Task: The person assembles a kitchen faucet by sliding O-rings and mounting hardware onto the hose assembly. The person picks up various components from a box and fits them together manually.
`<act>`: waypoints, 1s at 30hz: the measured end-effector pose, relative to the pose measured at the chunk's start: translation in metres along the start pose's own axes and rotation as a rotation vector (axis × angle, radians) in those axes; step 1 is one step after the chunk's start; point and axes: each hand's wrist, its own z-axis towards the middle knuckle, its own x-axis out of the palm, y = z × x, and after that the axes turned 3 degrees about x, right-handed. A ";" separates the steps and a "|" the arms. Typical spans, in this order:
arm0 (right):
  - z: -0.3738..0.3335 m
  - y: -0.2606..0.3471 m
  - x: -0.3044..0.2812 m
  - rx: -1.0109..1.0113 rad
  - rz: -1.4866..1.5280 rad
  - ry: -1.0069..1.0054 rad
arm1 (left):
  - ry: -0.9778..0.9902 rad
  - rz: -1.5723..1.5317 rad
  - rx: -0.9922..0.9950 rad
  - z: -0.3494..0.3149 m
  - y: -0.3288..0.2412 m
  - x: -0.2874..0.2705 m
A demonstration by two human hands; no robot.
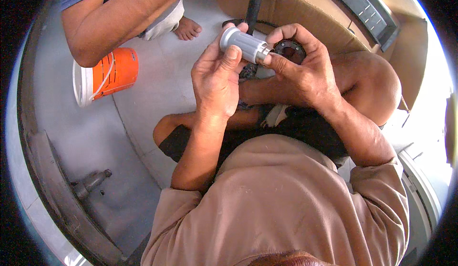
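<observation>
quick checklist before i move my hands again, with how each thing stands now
1. Left hand holding the grey cylindrical part: ok
2. Right hand at the part's metal end: ok
3. Firm right-hand grip: cannot tell
4. Other person's forearm apart from both hands: ok
5. Orange bucket apart from both hands: ok

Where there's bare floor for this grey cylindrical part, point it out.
Bare floor lies between the orange bucket and the left hand, and, lower in view, between bucket and pipe-like piece. It looks crowded around the right hand: black post, dark round part, cardboard.
</observation>
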 end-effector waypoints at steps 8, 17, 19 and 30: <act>-0.001 0.007 -0.006 0.117 0.029 0.036 | -0.014 -0.107 0.003 -0.002 0.007 0.003; 0.001 -0.006 -0.005 0.057 -0.040 0.008 | -0.003 -0.076 -0.034 -0.009 0.009 0.007; 0.000 -0.006 -0.005 0.102 -0.020 0.015 | -0.032 -0.034 -0.024 -0.009 0.010 0.007; -0.003 0.002 0.002 0.216 0.062 0.051 | -0.090 -0.070 0.190 -0.003 0.009 0.004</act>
